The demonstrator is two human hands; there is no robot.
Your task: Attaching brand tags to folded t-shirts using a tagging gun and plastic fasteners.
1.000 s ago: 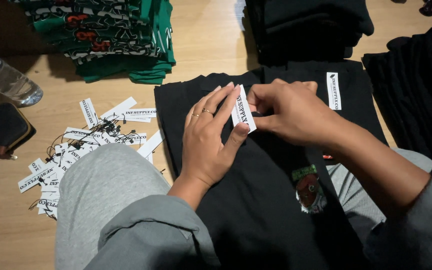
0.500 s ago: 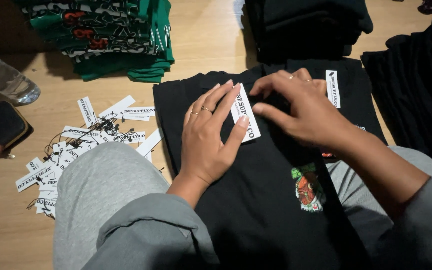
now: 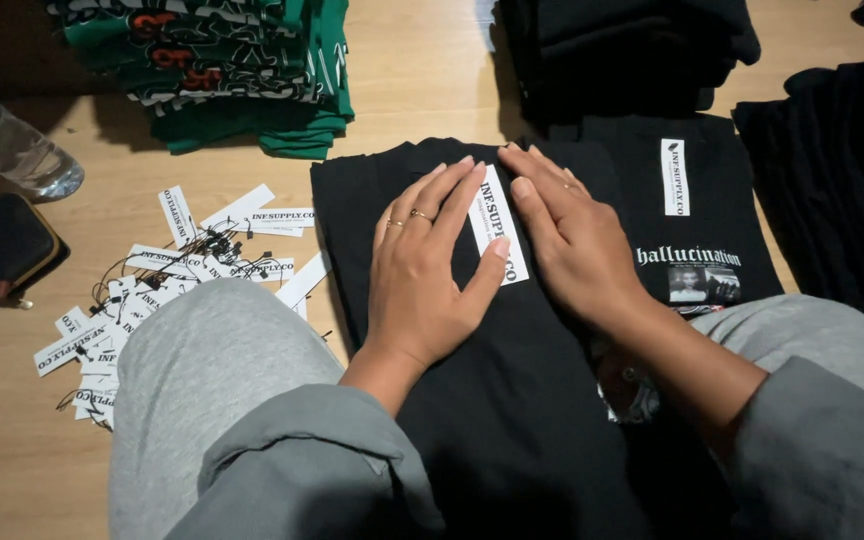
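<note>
Wooden floor (image 3: 412, 80) carries a folded black shirt (image 3: 512, 400). Left hand (image 3: 427, 270) and right hand (image 3: 577, 245) lie flat, fingers together, flanking a white tag (image 3: 500, 225); uneven pressure could skew it.

Both hands lie flat, palms down, side by side near the middle of the view. Left hand (image 3: 427, 265) has fingers stretched forward and slightly spread, thumb angled out to the right, thin rings on two fingers. Right hand (image 3: 572, 235) has fingers extended and pointing up-left, one ring, probably on the ring finger. Fingertips of both hands almost meet. Forearms bare, grey sleeves pushed back toward the elbows, both wrists straight
</note>
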